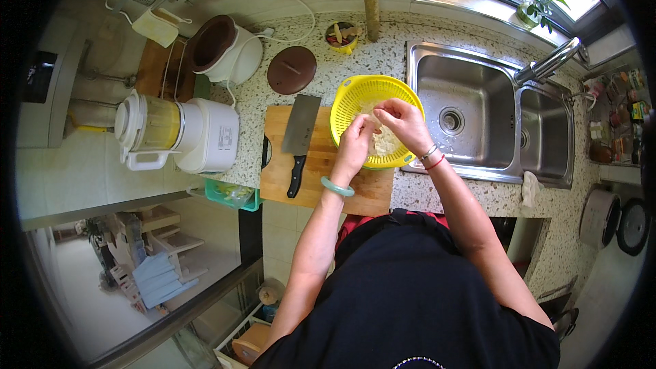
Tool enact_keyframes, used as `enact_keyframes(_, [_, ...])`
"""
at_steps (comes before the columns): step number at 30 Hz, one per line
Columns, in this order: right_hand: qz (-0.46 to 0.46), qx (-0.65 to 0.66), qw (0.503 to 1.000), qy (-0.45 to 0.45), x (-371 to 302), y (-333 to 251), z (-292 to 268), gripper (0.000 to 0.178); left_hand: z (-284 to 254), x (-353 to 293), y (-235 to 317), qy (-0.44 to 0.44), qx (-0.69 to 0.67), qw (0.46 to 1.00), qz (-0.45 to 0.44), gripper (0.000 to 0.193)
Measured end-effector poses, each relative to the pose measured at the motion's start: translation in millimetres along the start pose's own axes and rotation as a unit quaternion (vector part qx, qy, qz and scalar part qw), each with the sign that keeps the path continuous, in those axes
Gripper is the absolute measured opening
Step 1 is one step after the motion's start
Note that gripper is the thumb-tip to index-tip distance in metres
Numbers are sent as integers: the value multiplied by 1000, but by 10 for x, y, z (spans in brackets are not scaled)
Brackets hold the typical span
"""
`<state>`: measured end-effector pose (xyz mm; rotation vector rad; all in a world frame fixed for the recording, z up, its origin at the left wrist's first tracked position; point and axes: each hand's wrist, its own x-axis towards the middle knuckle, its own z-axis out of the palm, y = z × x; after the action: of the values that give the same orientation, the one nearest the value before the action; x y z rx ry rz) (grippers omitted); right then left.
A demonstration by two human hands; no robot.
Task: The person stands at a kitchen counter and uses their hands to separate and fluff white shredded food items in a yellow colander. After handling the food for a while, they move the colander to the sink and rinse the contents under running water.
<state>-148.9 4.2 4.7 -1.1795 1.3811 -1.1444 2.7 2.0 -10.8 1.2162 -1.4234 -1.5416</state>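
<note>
A yellow plastic colander [345, 106] holds a heap of whitish, irregular food pieces [384, 145], whose kind I cannot make out. Above it my two hands meet, fingertips close together. My left hand [355, 142], with a pale green bangle at the wrist, is closed in a pinch over the colander's left side. From the right, my right hand [405, 126] pinches too, wearing a bracelet and a red cord. Whatever the fingers hold is too small and hidden to name. A cleaver [301, 126] with a black handle lies on the wooden cutting board [328, 188], left of the colander.
To the right is a double steel sink [471, 89] with a faucet [550, 61]. A white blender-like machine [212, 137] stands left, near a brown lid [292, 70] and a white cooker [232, 48]. A small yellow bowl [343, 37] sits behind the colander.
</note>
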Motion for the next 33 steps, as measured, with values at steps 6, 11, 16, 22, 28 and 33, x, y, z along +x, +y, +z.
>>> enact_keyframes(6, [-39, -103, 994, 7, 5, -20, -3, 19, 42, -47, 201, 28, 141, 988, 54, 19])
enact_keyframes(11, [-26, -111, 993, 1, 11, -36, -5, 17, 23, -39, 170, 38, 163, 984, 69, 16])
enact_keyframes(16, [-34, -132, 990, 27, 10, -34, 33, 15, 43, -34, 129, 37, 162, 984, 68, 16])
enact_keyframes(22, [110, 105, 988, 27, 59, 137, -22, 13, 36, -7, 46, 11, 10, 1000, 3, 17])
enact_keyframes(28, [53, 33, 997, 38, 55, 226, -67, 13, -36, -59, 100, 8, -233, 961, -148, 15])
enact_keyframes(33, [-30, -72, 997, 3, 13, 175, -50, 17, -1, -35, 42, 8, -196, 973, -119, 17])
